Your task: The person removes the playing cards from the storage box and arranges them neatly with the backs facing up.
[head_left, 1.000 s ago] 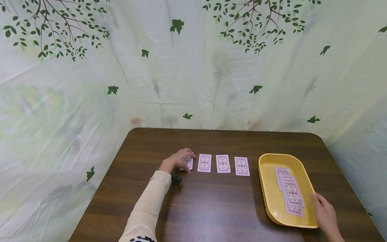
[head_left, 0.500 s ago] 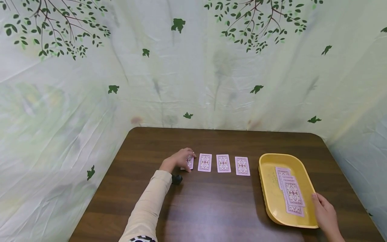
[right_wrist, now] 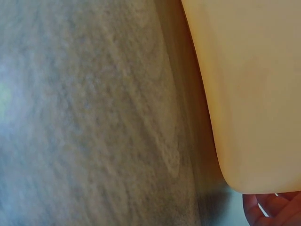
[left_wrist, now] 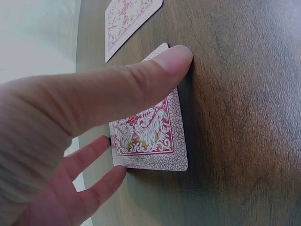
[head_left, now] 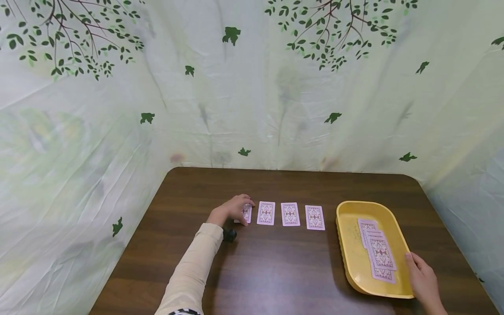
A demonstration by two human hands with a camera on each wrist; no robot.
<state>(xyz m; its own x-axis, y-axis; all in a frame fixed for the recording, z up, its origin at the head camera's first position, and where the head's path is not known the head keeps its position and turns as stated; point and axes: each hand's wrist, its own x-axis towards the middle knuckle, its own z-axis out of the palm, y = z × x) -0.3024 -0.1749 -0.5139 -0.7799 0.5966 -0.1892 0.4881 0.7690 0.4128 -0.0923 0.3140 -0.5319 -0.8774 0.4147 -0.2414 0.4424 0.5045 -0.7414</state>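
Observation:
My left hand [head_left: 234,209] is over the leftmost playing card [head_left: 247,213] of a row on the table. In the left wrist view, the thumb [left_wrist: 174,60] lies at one edge of that patterned card [left_wrist: 146,136], while fingertips [left_wrist: 115,175] meet its opposite side. The card lies face down, partly covered by the hand. On the right, my right hand [head_left: 424,278] grips the rim of a yellow tray [head_left: 354,262], thumb on top. Several overlapping playing cards [head_left: 382,253] lie face down inside it. Curled fingers [right_wrist: 275,209] show at the tray's end in the right wrist view.
Three more face-down cards [head_left: 290,214] continue the row towards the tray, spaced apart. All this is on a dark brown wooden table [head_left: 271,267]. Behind it hangs a pale curtain [head_left: 275,109] with printed leaves. A small black device [head_left: 230,235] sits at the left wrist.

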